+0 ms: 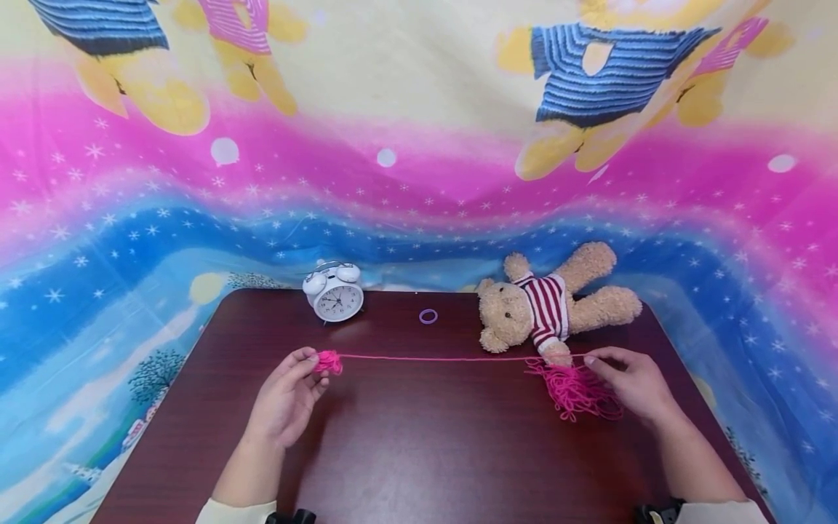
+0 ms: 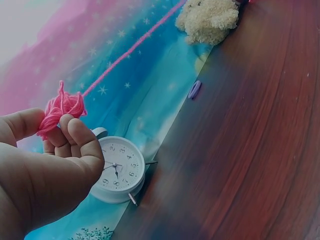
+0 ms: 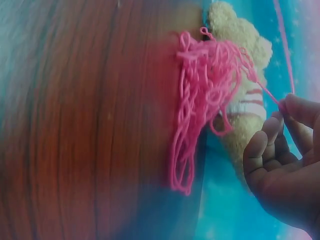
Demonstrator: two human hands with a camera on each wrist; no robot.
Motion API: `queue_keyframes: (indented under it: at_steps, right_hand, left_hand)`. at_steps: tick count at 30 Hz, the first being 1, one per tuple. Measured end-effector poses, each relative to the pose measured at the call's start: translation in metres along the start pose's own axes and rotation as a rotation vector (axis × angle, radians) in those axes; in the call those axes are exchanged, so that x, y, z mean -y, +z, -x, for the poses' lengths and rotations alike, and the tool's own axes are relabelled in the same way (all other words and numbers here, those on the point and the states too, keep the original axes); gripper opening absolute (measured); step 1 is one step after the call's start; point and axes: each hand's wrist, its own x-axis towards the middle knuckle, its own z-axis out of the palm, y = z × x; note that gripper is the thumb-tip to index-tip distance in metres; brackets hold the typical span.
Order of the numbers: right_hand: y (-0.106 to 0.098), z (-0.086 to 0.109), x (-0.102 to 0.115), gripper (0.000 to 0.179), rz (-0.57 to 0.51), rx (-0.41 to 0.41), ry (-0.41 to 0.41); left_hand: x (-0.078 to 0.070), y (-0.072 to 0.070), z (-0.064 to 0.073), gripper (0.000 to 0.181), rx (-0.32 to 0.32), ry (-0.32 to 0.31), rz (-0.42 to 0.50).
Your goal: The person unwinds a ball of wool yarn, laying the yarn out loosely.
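Note:
A small wound bundle of pink yarn (image 2: 64,111) is pinched between the thumb and fingers of my left hand (image 1: 288,397). From it a single pink strand (image 1: 432,359) runs taut across the table to my right hand (image 1: 635,382), whose thumb and forefinger pinch it. Beside the right hand a loose, tangled heap of the same yarn (image 3: 207,75) lies on the table, near the arm of a teddy bear (image 1: 511,313) in a red-and-white striped shirt. Loops of the heap overlap the bear in the right wrist view.
A white twin-bell alarm clock (image 1: 337,300) stands at the back left of the dark wooden table (image 1: 419,451). Between clock and bear lies a purple ring (image 1: 428,316). A printed cloth (image 1: 419,182) hangs behind and along both sides.

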Motion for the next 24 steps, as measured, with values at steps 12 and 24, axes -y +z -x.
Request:
queue_keyframes:
  at_steps: [12, 24]
  right_hand:
    - [-0.021, 0.009, -0.021, 0.058, 0.029, -0.04, 0.049]
    - [-0.039, 0.013, -0.051, 0.055, -0.009, -0.072, 0.07]
  left_hand:
    - [-0.009, -0.017, 0.003, 0.008, -0.016, 0.022, 0.0]
    - [-0.02, -0.035, 0.01, 0.004, -0.002, 0.065, 0.022]
